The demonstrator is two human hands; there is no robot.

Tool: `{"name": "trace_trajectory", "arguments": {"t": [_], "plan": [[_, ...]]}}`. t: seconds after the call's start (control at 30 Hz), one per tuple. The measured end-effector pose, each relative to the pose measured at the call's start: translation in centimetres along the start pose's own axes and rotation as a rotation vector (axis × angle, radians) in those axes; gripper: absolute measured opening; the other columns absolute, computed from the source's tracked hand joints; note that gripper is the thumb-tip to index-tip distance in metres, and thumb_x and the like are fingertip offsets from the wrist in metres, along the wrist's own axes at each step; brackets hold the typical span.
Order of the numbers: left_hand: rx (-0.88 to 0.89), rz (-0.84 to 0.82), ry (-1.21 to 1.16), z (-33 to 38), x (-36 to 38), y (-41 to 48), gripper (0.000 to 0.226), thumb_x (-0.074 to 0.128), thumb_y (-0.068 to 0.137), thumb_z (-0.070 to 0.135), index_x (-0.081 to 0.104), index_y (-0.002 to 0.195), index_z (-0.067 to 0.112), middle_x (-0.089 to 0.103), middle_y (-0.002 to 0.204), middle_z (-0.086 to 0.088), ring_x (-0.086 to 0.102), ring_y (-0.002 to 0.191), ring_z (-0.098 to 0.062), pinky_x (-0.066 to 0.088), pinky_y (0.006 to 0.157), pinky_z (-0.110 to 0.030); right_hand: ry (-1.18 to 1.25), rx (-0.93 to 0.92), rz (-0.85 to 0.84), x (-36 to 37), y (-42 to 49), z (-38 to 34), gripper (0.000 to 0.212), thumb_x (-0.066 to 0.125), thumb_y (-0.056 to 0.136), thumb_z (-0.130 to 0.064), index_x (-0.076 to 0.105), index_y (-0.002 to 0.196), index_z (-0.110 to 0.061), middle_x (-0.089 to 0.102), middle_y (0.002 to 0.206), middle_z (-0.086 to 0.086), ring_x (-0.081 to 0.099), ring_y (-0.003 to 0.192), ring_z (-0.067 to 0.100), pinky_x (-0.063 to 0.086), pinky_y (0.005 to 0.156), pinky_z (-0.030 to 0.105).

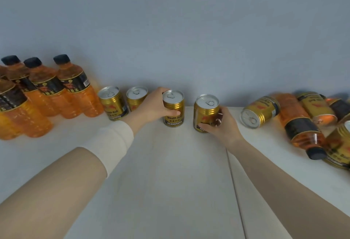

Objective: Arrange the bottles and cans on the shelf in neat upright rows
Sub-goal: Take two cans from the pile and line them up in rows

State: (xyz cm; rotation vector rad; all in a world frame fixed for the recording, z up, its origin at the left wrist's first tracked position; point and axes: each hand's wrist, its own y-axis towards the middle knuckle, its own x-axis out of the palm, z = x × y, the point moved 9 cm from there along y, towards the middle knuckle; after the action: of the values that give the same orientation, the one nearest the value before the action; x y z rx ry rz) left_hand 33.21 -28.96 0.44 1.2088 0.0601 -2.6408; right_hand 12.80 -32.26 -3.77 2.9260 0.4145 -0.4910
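**Q:** Where are the hands?

**A:** Seen from above, both reach across a white shelf (170,163) that meets a grey wall (189,30). The left hand (151,106) is wrapped round a gold can (173,119), with the thumb across the front and the fingers behind the rim. The right hand (222,125) grips a second can (205,109) lower on its side, with the thumb near the base. Both cans stand upright close to the wall, near each other but apart.

**Q:** What else is on the shelf?

**A:** Just left of the hands are two standing cans (112,104), side by side. Beyond them is a group of orange bottles (73,91) with black caps, all upright. On the right is a pile (301,125) of toppled cans and bottles, touching and overlapping.

**Q:** How will these things handle?

**A:** The cans look like stiff, smooth metal. Their pull tabs are unopened, so they are probably full and heavy for their size. The sides may be slick, so a grip round the middle seems safest. The ones lying down could roll when touched. The bottles look like softer plastic that may give when squeezed, so they are probably best held round the body, below the shoulder.

**Q:** How far along is the job?

**A:** The left side looks ordered. The pile on the right is not yet sorted.
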Motion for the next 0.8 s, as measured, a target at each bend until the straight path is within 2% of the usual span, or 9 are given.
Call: {"name": "trace_trajectory", "arguments": {"t": [0.07, 0.17, 0.3, 0.47, 0.57, 0.7, 0.8], "plan": [[-0.019, -0.009, 0.0, -0.6, -0.1, 0.4, 0.08, 0.086, 0.059, 0.03, 0.048, 0.126, 0.012, 0.059, 0.122, -0.001, 0.055, 0.112, -0.018, 0.044, 0.091, -0.029, -0.024, -0.004, 0.0, 0.1, 0.5, 0.3, 0.072, 0.079, 0.067, -0.007, 0.042, 0.128, -0.009, 0.055, 0.116, 0.005, 0.054, 0.104, 0.019, 0.045, 0.097, 0.035], [-0.02, -0.027, 0.016, -0.7, -0.3, 0.8, 0.08, 0.086, 0.06, 0.027, 0.046, 0.128, 0.012, 0.057, 0.123, 0.0, 0.053, 0.113, -0.017, 0.043, 0.093, -0.031, -0.041, -0.019, 0.006, 0.1, 1.2, 0.3, 0.074, 0.077, 0.069, -0.006, 0.038, 0.132, -0.009, 0.054, 0.123, 0.007, 0.051, 0.106, 0.017, 0.043, 0.099, 0.034], [-0.029, -0.009, 0.032, -1.0, -0.7, 1.1, 0.078, 0.086, 0.058, 0.031, 0.05, 0.124, 0.014, 0.06, 0.118, 0.001, 0.056, 0.11, -0.017, 0.045, 0.092, -0.032, -0.018, -0.037, 0.004, 0.5, 1.5, 0.0, 0.073, 0.074, 0.072, -0.004, 0.035, 0.134, -0.008, 0.051, 0.117, 0.004, 0.051, 0.11, 0.019, 0.043, 0.098, 0.033], [-0.017, 0.002, 0.066, -0.7, -0.7, 0.9, 0.075, 0.085, 0.057, 0.034, 0.053, 0.122, 0.014, 0.062, 0.116, -0.001, 0.058, 0.108, -0.018, 0.047, 0.09, -0.034, 0.007, -0.043, 0.015, 0.7, 1.3, 0.3, 0.074, 0.072, 0.075, -0.004, 0.033, 0.137, -0.011, 0.048, 0.114, -0.001, 0.048, 0.103, 0.012, 0.042, 0.094, 0.027], [-0.028, -0.003, 0.048, -0.7, -0.5, 0.8, 0.076, 0.086, 0.057, 0.034, 0.052, 0.122, 0.013, 0.062, 0.117, -0.002, 0.058, 0.108, -0.019, 0.047, 0.092, -0.037, 0.016, -0.048, 0.013, 0.7, 1.2, 0.4, 0.074, 0.072, 0.075, -0.004, 0.032, 0.137, -0.011, 0.048, 0.116, 0.001, 0.047, 0.103, 0.012, 0.04, 0.09, 0.024], [-0.042, -0.014, 0.002, -1.5, 0.0, 1.3, 0.091, 0.079, 0.04, 0.055, 0.054, 0.119, 0.016, 0.064, 0.114, -0.001, 0.06, 0.106, -0.019, 0.05, 0.09, -0.039, -0.007, -0.055, 0.025, 0.7, 0.9, 0.3, 0.073, 0.071, 0.076, -0.005, 0.032, 0.137, -0.01, 0.049, 0.125, 0.005, 0.046, 0.104, 0.01, 0.038, 0.09, 0.022], [-0.053, -0.009, -0.007, -1.0, 0.2, 0.8, 0.09, 0.082, 0.047, 0.048, 0.05, 0.124, 0.013, 0.061, 0.119, -0.002, 0.058, 0.11, -0.02, 0.049, 0.094, -0.041, -0.007, -0.053, 0.028, 0.6, 0.6, 0.3, 0.072, 0.069, 0.078, -0.003, 0.03, 0.138, -0.01, 0.048, 0.126, 0.004, 0.044, 0.108, 0.009, 0.037, 0.092, 0.02]]}}
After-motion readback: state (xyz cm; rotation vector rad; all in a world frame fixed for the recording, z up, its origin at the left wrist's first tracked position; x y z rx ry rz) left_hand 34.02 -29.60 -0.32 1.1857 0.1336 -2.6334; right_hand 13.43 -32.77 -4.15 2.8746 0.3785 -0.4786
